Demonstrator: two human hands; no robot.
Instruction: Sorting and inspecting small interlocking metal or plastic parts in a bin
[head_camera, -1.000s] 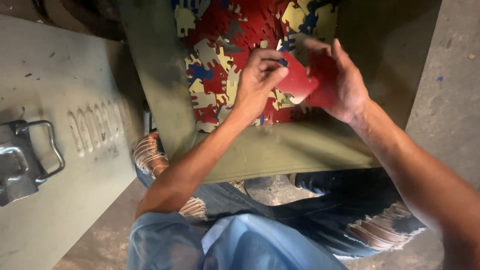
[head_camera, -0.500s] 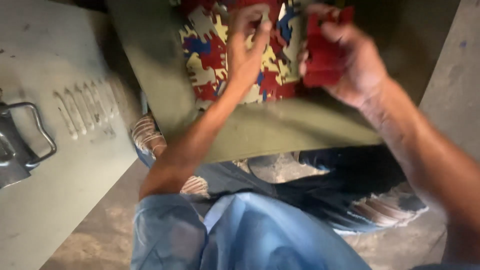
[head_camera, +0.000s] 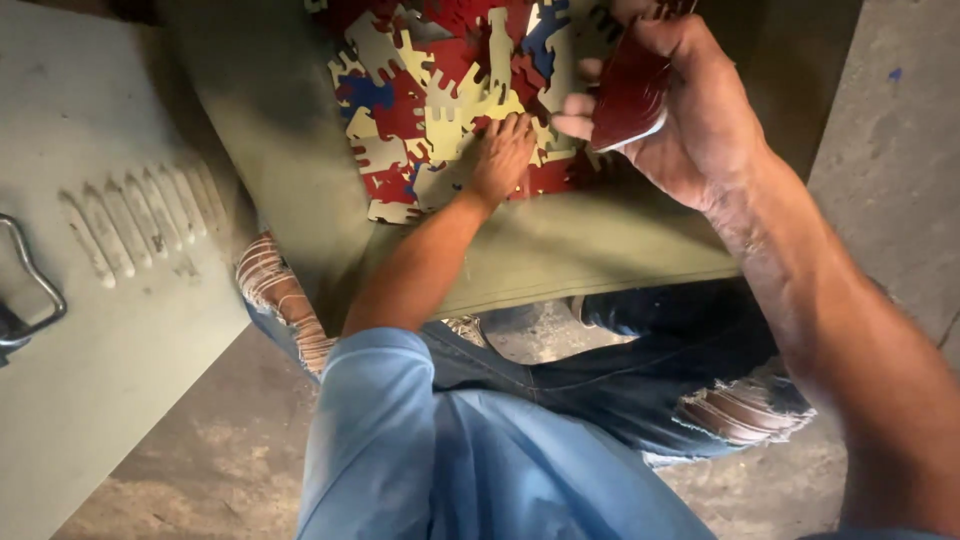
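A heap of flat cut-out pieces (head_camera: 440, 110) in red, cream and blue lies on an olive-green metal surface (head_camera: 560, 250) in front of me. My left hand (head_camera: 500, 155) rests palm down on the heap, fingers pressing cream and red pieces. Raised to the right of the heap, my right hand (head_camera: 680, 105) is closed around a stack of dark red flat pieces (head_camera: 625, 95).
A pale green metal panel (head_camera: 110, 300) with embossed slots and a wire handle (head_camera: 30, 290) stands at the left. My legs in torn dark jeans (head_camera: 680, 370) and a light blue shirt (head_camera: 480, 450) fill the lower view over a concrete floor (head_camera: 180, 470).
My right hand has lifted the red stack up and to the right, away from the heap. The left hand has let go of the stack and come down flat on the heap.
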